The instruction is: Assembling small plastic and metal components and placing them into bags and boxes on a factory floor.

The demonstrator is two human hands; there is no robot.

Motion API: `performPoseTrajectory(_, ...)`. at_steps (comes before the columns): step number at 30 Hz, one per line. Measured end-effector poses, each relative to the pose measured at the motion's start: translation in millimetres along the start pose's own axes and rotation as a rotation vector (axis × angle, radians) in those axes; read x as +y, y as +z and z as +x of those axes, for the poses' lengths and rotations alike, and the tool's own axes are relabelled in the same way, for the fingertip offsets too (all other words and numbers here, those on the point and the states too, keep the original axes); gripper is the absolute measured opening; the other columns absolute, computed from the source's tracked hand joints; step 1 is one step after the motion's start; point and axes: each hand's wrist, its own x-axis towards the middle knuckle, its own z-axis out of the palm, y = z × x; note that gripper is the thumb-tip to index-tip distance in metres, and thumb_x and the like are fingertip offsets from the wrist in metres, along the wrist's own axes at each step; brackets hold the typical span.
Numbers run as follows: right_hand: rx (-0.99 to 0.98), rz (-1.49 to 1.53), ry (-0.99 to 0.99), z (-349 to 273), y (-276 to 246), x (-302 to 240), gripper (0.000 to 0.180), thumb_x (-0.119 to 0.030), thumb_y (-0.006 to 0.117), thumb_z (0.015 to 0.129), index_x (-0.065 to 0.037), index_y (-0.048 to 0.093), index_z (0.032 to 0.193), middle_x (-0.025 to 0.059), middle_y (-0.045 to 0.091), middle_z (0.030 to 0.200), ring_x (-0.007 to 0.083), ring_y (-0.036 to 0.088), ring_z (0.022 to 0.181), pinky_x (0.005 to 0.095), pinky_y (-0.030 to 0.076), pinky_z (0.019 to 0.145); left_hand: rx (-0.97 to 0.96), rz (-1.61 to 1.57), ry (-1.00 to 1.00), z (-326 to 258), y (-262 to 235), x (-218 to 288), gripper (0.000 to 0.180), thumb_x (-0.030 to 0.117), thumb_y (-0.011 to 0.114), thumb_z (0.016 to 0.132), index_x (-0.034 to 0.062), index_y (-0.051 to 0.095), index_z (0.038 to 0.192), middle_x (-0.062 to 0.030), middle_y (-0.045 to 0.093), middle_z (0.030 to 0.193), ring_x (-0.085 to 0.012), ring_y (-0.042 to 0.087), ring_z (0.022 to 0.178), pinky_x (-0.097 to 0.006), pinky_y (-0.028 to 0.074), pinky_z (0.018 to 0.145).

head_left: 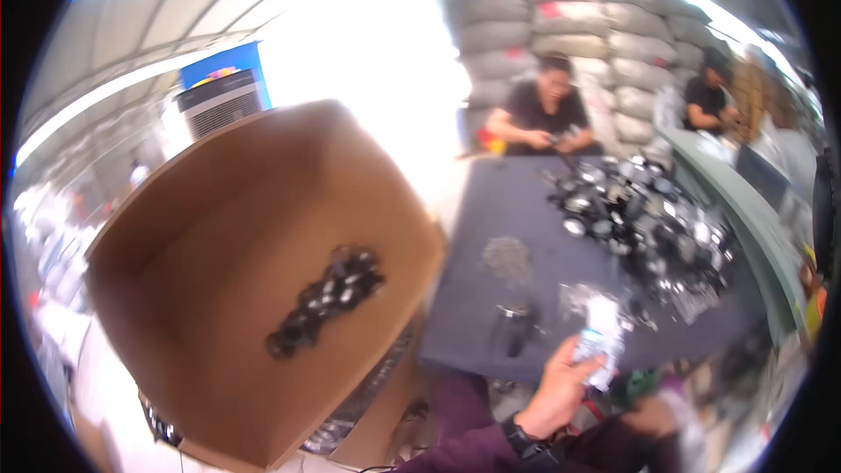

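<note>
My left hand [558, 385], with a dark band on its wrist, reaches in from the lower edge. Its fingers are closed on a small clear plastic packet [603, 342] with whitish and pale blue contents, held over the near edge of the grey-covered table [464, 289]. Lower and to the right, my right hand [653, 416] is a blur; its fingers cannot be made out. A dark, cup-like object [514, 330] stands on the table left of the packet. Beyond it lies a small pile of tiny greyish pieces [507, 261].
A large open cardboard box [201, 298] fills the left, with shiny black pieces [333, 293] inside. Black and silver round parts [639, 210] are heaped on the table's right side. A person [547, 109] works across the table, another [708, 101] farther right. Stacked sacks [569, 17] line the back.
</note>
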Motion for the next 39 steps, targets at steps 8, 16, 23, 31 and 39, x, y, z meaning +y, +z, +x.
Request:
performPoseTrajectory(8, 0.114, 0.033, 0.166, -33, -37, -50, 0.05, -0.048, 0.061, 0.068, -0.008, 0.068, 0.096, 0.0166, 0.066, 0.095, 0.0334, 0.062, 0.092, 0.0391, 0.048, 0.082, 0.064, 0.134, 0.23, 53, -1, 60, 0.025, 0.001, 0.055, 0.084, 0.0011, 0.049, 0.109, -0.0103, 0.061, 0.098, -0.0228, 0.061, 0.086, -0.041, 0.052, 0.079)
performPoseTrajectory(16, 0.184, 0.042, 0.114, -49, -25, -48, 0.047, -0.045, 0.058, 0.072, -0.006, 0.066, 0.097, 0.0169, 0.065, 0.092, 0.0342, 0.06, 0.091, 0.0396, 0.047, 0.081, 0.11, 0.185, 0.287, 89, -26, 78, 0.025, -0.005, 0.054, 0.083, 0.0019, 0.052, 0.107, -0.0107, 0.061, 0.099, -0.0239, 0.062, 0.085, -0.042, 0.054, 0.075)
performPoseTrajectory(23, 0.168, -0.124, -0.055, -74, -44, -84, 0.048, -0.045, 0.056, 0.071, -0.004, 0.066, 0.093, 0.0189, 0.065, 0.091, 0.0351, 0.061, 0.09, 0.0424, 0.048, 0.079, 0.113, 0.262, 0.252, 68, -29, 86, 0.024, -0.004, 0.051, 0.084, -0.0016, 0.051, 0.108, -0.0133, 0.06, 0.101, -0.0249, 0.061, 0.086, -0.042, 0.053, 0.076)
performPoseTrajectory(31, 0.047, -0.146, -0.422, -24, -70, -118, 0.04, -0.038, 0.059, 0.08, -0.002, 0.065, 0.094, 0.016, 0.065, 0.082, 0.0321, 0.063, 0.076, 0.0409, 0.049, 0.068, 0.085, 0.347, 0.207, 54, -25, 86, 0.029, -0.006, 0.051, 0.083, -0.0017, 0.049, 0.112, -0.0133, 0.059, 0.102, -0.0243, 0.061, 0.087, -0.042, 0.052, 0.079)
performPoseTrajectory(39, 0.53, 1.075, -0.723, 18, -134, -222, 0.028, -0.023, 0.054, 0.091, 0.003, 0.059, 0.1, 0.0062, 0.062, 0.087, 0.0113, 0.056, 0.076, 0.0259, 0.045, 0.066, -0.012, 0.337, 0.204, 58, -21, 54, 0.03, -0.005, 0.055, 0.083, 0.0018, 0.051, 0.111, -0.0082, 0.06, 0.103, -0.0177, 0.06, 0.091, -0.034, 0.051, 0.079)
